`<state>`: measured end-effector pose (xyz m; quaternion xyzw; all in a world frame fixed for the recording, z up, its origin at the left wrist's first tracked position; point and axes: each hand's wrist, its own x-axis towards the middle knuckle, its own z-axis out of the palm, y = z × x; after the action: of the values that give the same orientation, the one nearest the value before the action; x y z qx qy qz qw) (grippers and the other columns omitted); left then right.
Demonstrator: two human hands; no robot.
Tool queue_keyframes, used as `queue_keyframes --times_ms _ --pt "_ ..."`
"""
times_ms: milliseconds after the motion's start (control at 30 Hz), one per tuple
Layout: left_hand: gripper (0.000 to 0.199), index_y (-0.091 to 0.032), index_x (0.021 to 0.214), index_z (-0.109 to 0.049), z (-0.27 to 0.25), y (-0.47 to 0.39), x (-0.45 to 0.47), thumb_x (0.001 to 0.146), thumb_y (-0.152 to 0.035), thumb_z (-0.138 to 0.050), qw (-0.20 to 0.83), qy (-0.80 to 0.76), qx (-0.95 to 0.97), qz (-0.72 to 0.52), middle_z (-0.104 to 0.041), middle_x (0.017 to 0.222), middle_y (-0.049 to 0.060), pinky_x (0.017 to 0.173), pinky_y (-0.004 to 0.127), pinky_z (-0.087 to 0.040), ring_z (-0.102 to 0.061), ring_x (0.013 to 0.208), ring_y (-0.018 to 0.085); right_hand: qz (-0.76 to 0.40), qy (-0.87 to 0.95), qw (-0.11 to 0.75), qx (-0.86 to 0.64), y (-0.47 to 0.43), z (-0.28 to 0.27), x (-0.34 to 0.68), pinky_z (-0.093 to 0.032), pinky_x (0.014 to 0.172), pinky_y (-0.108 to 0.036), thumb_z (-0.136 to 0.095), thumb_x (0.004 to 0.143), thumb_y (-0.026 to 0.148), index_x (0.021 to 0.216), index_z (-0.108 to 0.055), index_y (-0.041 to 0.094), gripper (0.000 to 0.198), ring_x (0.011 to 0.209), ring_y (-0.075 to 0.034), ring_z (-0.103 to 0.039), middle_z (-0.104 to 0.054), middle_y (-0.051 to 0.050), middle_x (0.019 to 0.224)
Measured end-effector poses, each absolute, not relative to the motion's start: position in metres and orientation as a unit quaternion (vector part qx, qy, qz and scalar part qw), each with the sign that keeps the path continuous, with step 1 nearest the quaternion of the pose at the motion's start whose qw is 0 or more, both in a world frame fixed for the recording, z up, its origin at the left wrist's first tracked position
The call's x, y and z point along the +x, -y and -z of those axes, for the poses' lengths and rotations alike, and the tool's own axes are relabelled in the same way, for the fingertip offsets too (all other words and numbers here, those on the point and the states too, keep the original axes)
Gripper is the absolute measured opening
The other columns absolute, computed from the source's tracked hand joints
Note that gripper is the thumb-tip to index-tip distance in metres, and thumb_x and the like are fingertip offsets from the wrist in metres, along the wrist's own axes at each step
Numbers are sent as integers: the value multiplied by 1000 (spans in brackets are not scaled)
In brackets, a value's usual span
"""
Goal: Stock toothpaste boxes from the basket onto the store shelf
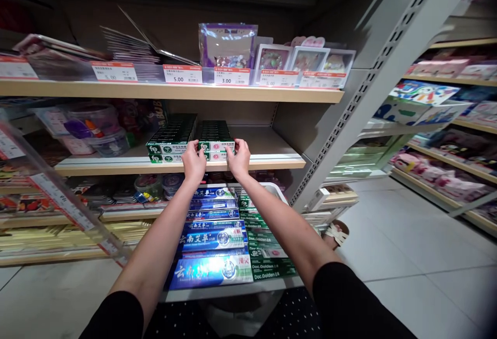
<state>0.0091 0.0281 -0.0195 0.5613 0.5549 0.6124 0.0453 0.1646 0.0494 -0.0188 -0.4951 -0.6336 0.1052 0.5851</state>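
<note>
At the middle shelf's front edge, my left hand (194, 162) and my right hand (238, 159) close on either end of a stack of green-and-white toothpaste boxes (216, 147). The stack sits between them, in front of a row of like boxes running back. To its left stands another row of green toothpaste boxes (171, 148), close by my left hand. Below my arms, a white tray (277, 192) holds several blue toothpaste boxes (212, 238) on the left and green toothpaste boxes (267, 266) on the right. My right forearm covers part of the green ones.
Clear plastic tubs (104, 132) stand on the left of the middle shelf (277, 150). An upper shelf (166, 90) with price tags overhangs my hands. A slotted metal post (349, 85) rises on the right. A slanted price-tag strip (62, 199) juts in at left.
</note>
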Motion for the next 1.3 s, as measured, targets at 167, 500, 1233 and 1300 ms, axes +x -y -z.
queue_keyframes --times_ms 167,500,1233,1300 --pt "29 -15 113 -55 17 -35 10 84 -15 -54 33 -573 555 -602 -68 103 13 89 36 -52 -67 98 23 -106 626 589 -500 -54 19 161 -48 93 -35 -56 87 29 114 -52 18 29 102 -23 -59 -57 -12 115" --pt "30 -15 113 -54 15 -39 11 83 -15 -54 25 -578 563 -590 -66 105 14 95 39 -48 -65 101 26 -117 619 582 -514 -62 20 160 -50 93 -37 -57 86 27 113 -52 19 28 102 -24 -60 -58 -11 114" --pt "37 -16 129 -54 -5 45 26 95 -24 -41 -81 -536 678 -497 -57 133 12 108 37 -38 -50 126 23 -155 668 622 -379 -1 18 208 -49 101 -37 -57 90 34 119 -56 21 32 111 -21 -60 -61 -10 120" --pt "32 -18 122 -59 -7 54 35 95 -24 -41 -86 -534 694 -476 -63 124 11 103 36 -42 -56 118 23 -152 669 616 -387 11 21 220 -52 96 -37 -55 91 35 114 -58 21 28 106 -20 -62 -64 -9 114"
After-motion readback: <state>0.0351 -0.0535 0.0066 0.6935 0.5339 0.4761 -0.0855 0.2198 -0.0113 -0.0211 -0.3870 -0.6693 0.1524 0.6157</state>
